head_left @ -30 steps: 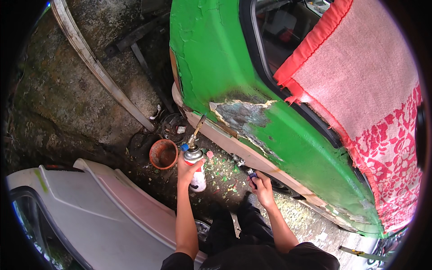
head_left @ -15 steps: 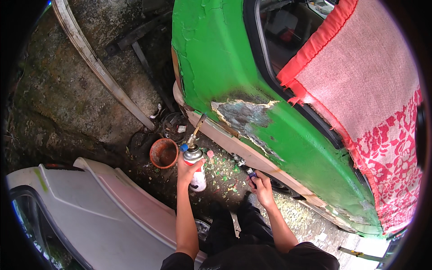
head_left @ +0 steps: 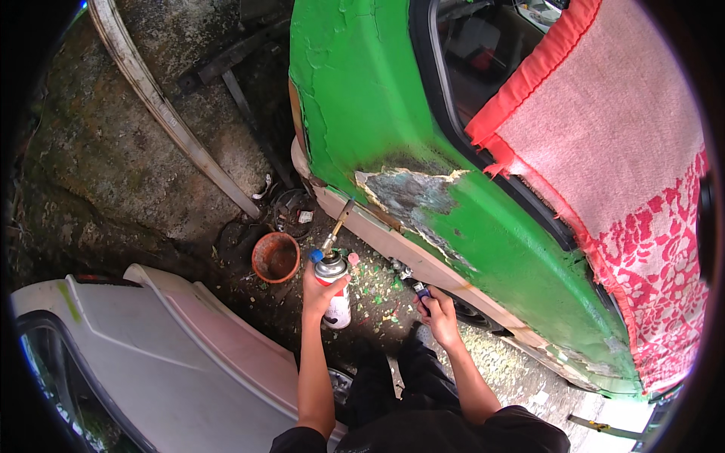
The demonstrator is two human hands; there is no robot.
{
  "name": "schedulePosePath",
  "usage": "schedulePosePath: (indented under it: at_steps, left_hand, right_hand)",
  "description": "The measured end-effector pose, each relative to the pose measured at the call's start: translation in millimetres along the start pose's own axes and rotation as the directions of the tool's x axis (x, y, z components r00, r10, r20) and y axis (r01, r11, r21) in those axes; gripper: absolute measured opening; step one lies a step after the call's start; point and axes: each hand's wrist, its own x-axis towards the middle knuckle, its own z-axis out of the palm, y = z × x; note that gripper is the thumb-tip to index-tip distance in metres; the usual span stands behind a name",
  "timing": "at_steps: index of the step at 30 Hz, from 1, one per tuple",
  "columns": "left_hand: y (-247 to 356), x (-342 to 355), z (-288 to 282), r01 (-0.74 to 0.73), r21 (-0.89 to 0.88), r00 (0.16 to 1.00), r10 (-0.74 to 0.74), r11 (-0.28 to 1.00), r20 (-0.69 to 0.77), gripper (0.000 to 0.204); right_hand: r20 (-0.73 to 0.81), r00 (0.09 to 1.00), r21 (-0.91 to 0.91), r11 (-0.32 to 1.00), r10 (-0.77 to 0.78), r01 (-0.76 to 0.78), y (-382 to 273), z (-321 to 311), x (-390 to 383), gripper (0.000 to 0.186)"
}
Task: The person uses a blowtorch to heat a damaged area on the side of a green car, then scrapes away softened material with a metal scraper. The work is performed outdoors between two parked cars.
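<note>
My left hand (head_left: 319,293) is wrapped round a gas torch (head_left: 339,309), a white and red canister with a blue knob and a brass nozzle. The nozzle tip points up and away toward the lower edge of a green car body (head_left: 483,219); a faint bluish glow seems to show at the tip. In my right hand (head_left: 441,315) is a small dark purple lighter (head_left: 422,291), held upright, apart from the torch. Above the nozzle, a bare grey patch (head_left: 411,195) with ragged, peeled paint edges and dark scorching breaks the green panel.
A terracotta pot (head_left: 276,257) stands on the ground left of the torch. Paint flakes (head_left: 377,294) litter the floor. A pale car (head_left: 181,355) closes in the lower left. A red and pink cloth (head_left: 627,128) drapes the green car. A long metal strip (head_left: 162,106) leans at upper left.
My left hand and the torch have shifted slightly right and nearer to me, the nozzle tilting more to the right. My right hand with the lighter has stayed almost still.
</note>
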Motion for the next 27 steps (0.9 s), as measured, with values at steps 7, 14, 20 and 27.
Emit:
schedulePosePath:
  at_steps: [7, 14, 20, 27]
  left_hand:
    - [3, -12, 8, 0.013, -0.003, 1.000, -0.013, 1.000, -0.015, 0.046]
    - [-5, -33, 5, 0.025, -0.008, 0.998, -0.025, 1.000, -0.054, 0.042]
    - [-17, -61, -11, 0.037, -0.008, 0.994, -0.038, 0.999, -0.098, 0.040]
    - [-14, -87, -18, 0.056, -0.046, 0.983, -0.063, 0.997, -0.171, 0.038]
  right_hand:
    - [0.008, 1.000, -0.039, 0.999, -0.005, 0.005, -3, -2, 1, 0.018]
    - [0.022, 1.000, -0.042, 0.999, -0.016, 0.016, 0, -2, 4, 0.018]
    - [0.006, 1.000, -0.082, 0.997, -0.004, 0.004, 4, -4, 5, 0.018]
    - [-0.025, 0.999, -0.076, 0.997, 0.029, -0.031, 16, -9, 2, 0.019]
